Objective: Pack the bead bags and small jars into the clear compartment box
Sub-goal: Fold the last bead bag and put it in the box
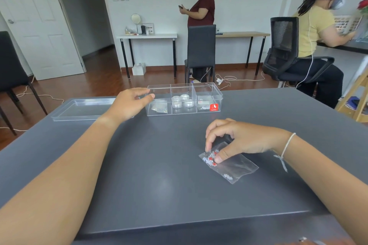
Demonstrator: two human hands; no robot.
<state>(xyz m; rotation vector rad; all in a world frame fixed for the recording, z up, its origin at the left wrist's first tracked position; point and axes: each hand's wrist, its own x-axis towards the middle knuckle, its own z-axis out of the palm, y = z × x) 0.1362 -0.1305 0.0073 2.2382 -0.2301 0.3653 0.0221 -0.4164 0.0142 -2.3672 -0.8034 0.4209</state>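
My right hand (237, 141) is down on the near right of the grey table (139, 165), thumb and fingertips (208, 148) pinched onto the far left corner of a clear zip bag of red and white beads (229, 163). The bag lies flat on the tabletop, not yet lifted, with most beads bunched under my pinch and a smaller white cluster at its near edge.

My left hand (129, 103) hovers at the left end of the clear compartment box (184, 98), fingers loosely spread and gripping nothing; whether the thumb tip touches the box wall I cannot tell. The box sits at the far middle of the table, its lid (83, 108) off and lying to the left. Small round jars (182, 101) fill the middle compartment, a bead bag (159, 107) lies in the left one, and something small with red and white in it, probably another bag, is in the right one beside the red sticker (214, 107).

I judge this bag to be nearly weightless, limp and slick against the smooth table. The film will slide rather than peel up, and the loose beads will roll to the low end once raised. Pinching through the bead cluster gives my fingers something firm; the empty film would just crumple.
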